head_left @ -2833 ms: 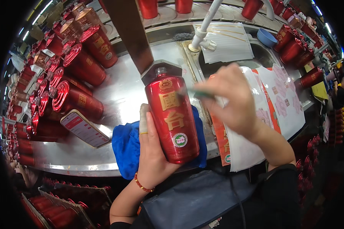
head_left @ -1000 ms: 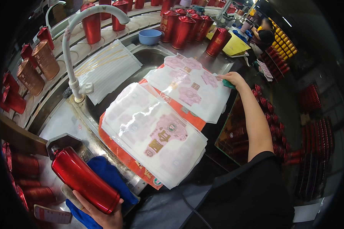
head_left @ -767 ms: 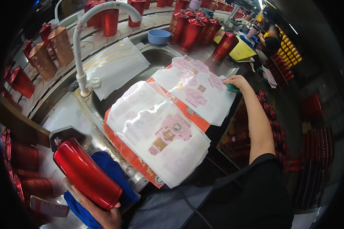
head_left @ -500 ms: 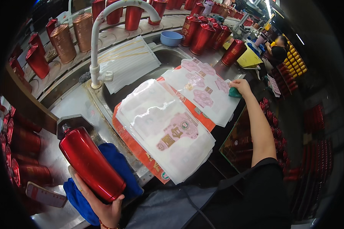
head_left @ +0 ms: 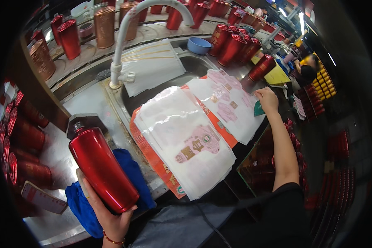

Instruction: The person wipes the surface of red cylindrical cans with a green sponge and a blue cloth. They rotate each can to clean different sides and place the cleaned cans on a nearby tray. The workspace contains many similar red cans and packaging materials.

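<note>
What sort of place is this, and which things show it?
Probably a bottle-decorating workshop: the left hand holds a glossy red bottle, decal sheets lie nearby, and more bottles line a conveyor.

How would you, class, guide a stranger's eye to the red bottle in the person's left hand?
Find the arched white tap, then look below and left of it to the bunched blue cloth on the steel counter. Over that cloth, the left hand holds a glossy red bottle. Unlike the red bottles to its left, its neck is bare and its visible side shows no lettering.
</note>
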A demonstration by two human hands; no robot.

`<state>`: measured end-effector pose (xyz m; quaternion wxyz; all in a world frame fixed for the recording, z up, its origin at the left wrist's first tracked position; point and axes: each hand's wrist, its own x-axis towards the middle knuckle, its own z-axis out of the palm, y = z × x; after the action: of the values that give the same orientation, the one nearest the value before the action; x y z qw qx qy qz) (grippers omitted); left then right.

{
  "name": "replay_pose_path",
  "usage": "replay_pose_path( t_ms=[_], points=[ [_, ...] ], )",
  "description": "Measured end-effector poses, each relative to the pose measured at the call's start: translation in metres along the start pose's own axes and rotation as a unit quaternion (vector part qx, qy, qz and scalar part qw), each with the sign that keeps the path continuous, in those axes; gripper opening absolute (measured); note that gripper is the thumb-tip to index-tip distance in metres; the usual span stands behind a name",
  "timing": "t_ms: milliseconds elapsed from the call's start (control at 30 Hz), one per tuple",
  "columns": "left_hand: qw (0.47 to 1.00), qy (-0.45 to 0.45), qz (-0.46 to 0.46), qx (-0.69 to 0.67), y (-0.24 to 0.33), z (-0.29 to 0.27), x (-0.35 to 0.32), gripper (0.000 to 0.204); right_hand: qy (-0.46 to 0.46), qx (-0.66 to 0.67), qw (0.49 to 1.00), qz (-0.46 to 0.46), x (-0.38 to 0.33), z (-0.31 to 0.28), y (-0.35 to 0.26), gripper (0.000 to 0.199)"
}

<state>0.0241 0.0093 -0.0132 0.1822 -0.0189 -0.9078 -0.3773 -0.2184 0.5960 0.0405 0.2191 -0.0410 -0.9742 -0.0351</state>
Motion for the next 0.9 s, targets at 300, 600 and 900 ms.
replay_pose_path(
  t_ms=[300,600,900],
  points=[
    [0.999,-0.012,0.005,-0.036,0.002,0.000,0.004,0.131,-0.298,0.433,0.845,-0.095,0.077,-0.059,-0.180,0.023],
    [0.997,-0.033,0.009,-0.062,-0.001,0.006,0.004,0.130,-0.365,0.364,0.854,-0.066,0.160,0.131,-0.202,0.017],
    [0.999,-0.007,0.030,-0.028,0.006,-0.002,0.009,0.140,-0.263,0.282,0.907,-0.170,0.170,0.076,-0.233,0.020]
  ],
)
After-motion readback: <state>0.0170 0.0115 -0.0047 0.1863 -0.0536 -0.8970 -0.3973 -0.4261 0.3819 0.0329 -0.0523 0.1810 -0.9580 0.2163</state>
